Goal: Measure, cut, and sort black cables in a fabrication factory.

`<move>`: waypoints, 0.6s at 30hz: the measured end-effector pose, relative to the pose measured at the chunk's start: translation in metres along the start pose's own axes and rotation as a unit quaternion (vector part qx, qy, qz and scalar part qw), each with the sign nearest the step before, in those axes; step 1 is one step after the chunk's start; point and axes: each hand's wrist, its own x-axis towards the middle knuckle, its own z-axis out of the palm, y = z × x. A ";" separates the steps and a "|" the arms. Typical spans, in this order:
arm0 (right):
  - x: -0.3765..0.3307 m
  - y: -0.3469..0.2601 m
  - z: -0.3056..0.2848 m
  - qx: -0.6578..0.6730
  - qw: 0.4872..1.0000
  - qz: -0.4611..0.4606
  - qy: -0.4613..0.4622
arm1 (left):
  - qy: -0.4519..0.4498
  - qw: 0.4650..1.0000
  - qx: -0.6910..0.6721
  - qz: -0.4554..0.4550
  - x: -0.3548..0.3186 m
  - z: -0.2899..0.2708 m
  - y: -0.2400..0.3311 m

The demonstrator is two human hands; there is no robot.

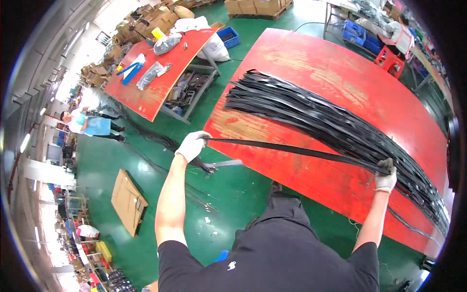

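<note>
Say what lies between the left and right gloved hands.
In the head view, a long black strap runs from the left hand to the right hand, with the red table behind it.

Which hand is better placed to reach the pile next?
Right, probably: the right hand overlaps the pile in view; the left hand, also holding the strip, appears past the table edge.

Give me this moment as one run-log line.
left hand: holding black strip; right hand: holding it; strip: stretched between hands; strip bundle: on red table

strip (pixel 292 147): black | bundle (pixel 311 113): black | tabletop (pixel 350 80): red, scuffed tan | floor (pixel 104 158): green | hands (pixel 193 145): gloved white
</note>
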 end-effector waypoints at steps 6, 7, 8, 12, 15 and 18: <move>0.048 0.071 -0.061 -0.051 0.964 0.073 0.251 | -0.051 0.990 0.054 -0.118 0.012 -0.083 0.034; 0.053 0.086 -0.068 -0.057 0.936 0.069 0.340 | -0.075 0.983 0.095 -0.138 0.018 -0.089 0.050; 0.062 0.095 -0.081 -0.078 0.907 0.049 0.412 | -0.099 0.975 0.130 -0.150 0.028 -0.096 0.058; 0.021 0.231 0.040 -0.568 0.654 0.050 0.497 | -0.164 0.959 0.145 -0.179 0.067 -0.122 0.018; -0.029 0.324 0.190 -0.689 0.647 -0.060 0.320 | -0.227 0.942 0.160 -0.189 0.108 -0.139 0.021; -0.074 0.428 0.297 -0.705 0.699 -0.062 -0.107 | -0.261 0.915 0.216 -0.218 0.148 -0.146 0.025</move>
